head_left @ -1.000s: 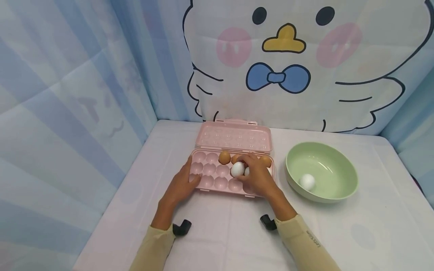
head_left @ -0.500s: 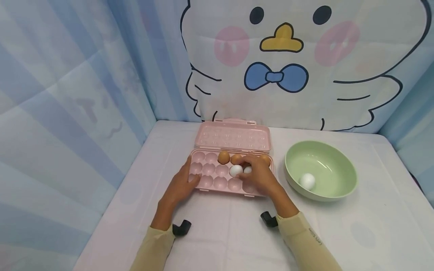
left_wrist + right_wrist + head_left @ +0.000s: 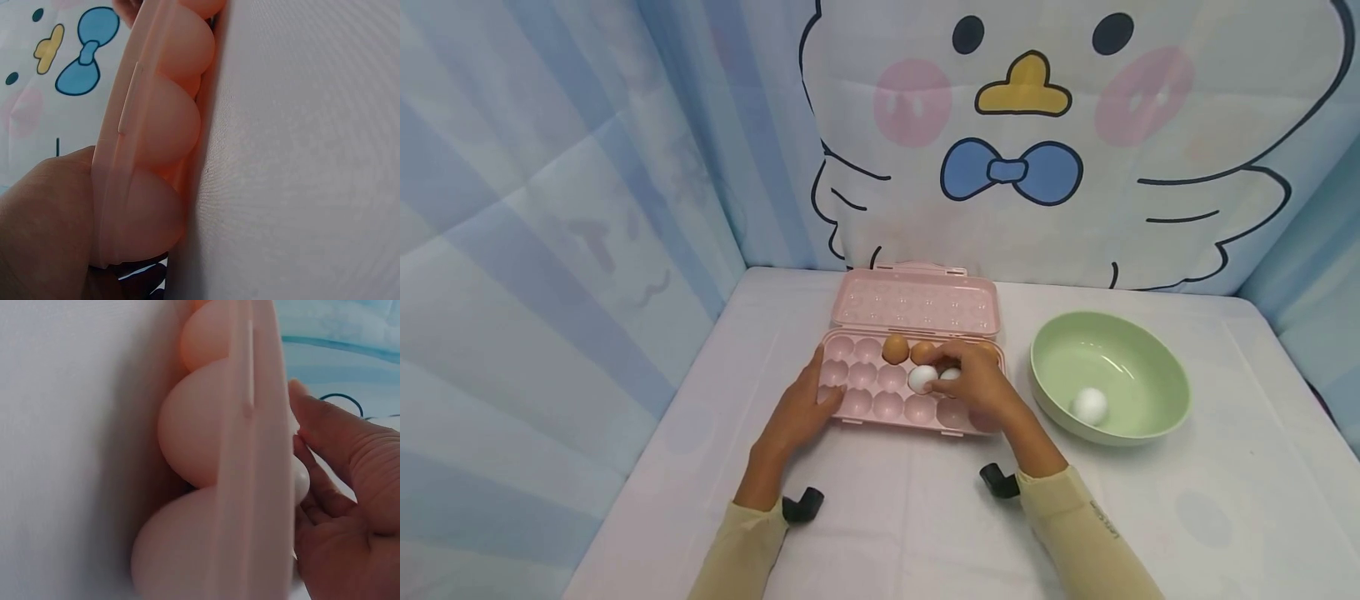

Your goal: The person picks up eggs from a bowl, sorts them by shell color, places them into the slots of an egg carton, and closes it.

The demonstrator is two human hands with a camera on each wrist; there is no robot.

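In the head view, a pink egg carton (image 3: 889, 406) lies open on the table. My left hand (image 3: 797, 410) grips its left end, thumb along the front rim. My right hand (image 3: 981, 385) is over the right half, thumb and fingertips pinching a white egg (image 3: 922, 380) seated in a middle-row cup. Another white egg (image 3: 951, 375) shows partly beneath that hand. Brown eggs (image 3: 896, 348) sit in the back row, some partly covered by the hand. The right wrist view shows the carton's side (image 3: 256, 462) edge-on, with the thumb and fingers beyond its rim.
A green bowl (image 3: 1157, 367) stands to the right of the carton with one white egg (image 3: 1089, 406) inside. The carton's lid (image 3: 917, 302) lies folded back toward the patterned curtain (image 3: 1011, 225). White cloth (image 3: 880, 517) covers the table.
The white egg in my right hand has gone down into its cup. That hand has shifted slightly right. The egg in the bowl has rolled a little right. My left hand stays put.
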